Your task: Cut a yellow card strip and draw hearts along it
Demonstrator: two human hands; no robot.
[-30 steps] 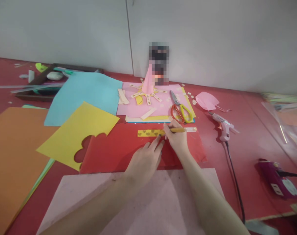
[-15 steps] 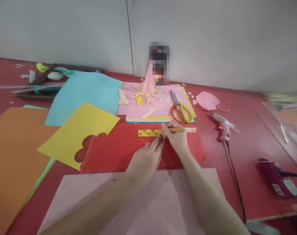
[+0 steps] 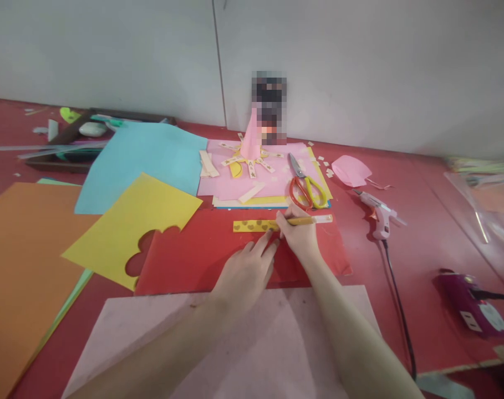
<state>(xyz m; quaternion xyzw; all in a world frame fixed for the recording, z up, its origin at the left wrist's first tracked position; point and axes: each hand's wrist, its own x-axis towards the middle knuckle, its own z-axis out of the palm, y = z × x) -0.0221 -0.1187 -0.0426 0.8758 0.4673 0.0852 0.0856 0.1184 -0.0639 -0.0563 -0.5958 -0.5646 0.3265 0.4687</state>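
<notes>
On a red paper sheet (image 3: 185, 260) lies a narrow yellow strip (image 3: 244, 226) with brown heart shapes on it. My right hand (image 3: 298, 233) is closed around a gold-coloured pen (image 3: 304, 220), its pale end pointing right and its tip near the strip's right part. The writing end is hidden by my fingers. My left hand (image 3: 245, 271) rests on the red sheet, fingers stretched out, the fingertips touching the strip's lower edge. Just beyond, scissors (image 3: 305, 183) with a red and a yellow handle lie opened on stacked paper (image 3: 230, 188).
A pink cone (image 3: 252, 138) ringed with lettered tags stands behind. At left lie yellow paper (image 3: 152, 202) with a scalloped cutout, blue paper (image 3: 139, 160), orange paper (image 3: 31, 249) and a dark tray (image 3: 47, 164). A corded glue gun (image 3: 378, 213) and purple power strip (image 3: 472, 302) are right.
Both hands stay nearly in place, with the right fingers shifting very slightly around the pen. The whole view has drifted a few pixels.
</notes>
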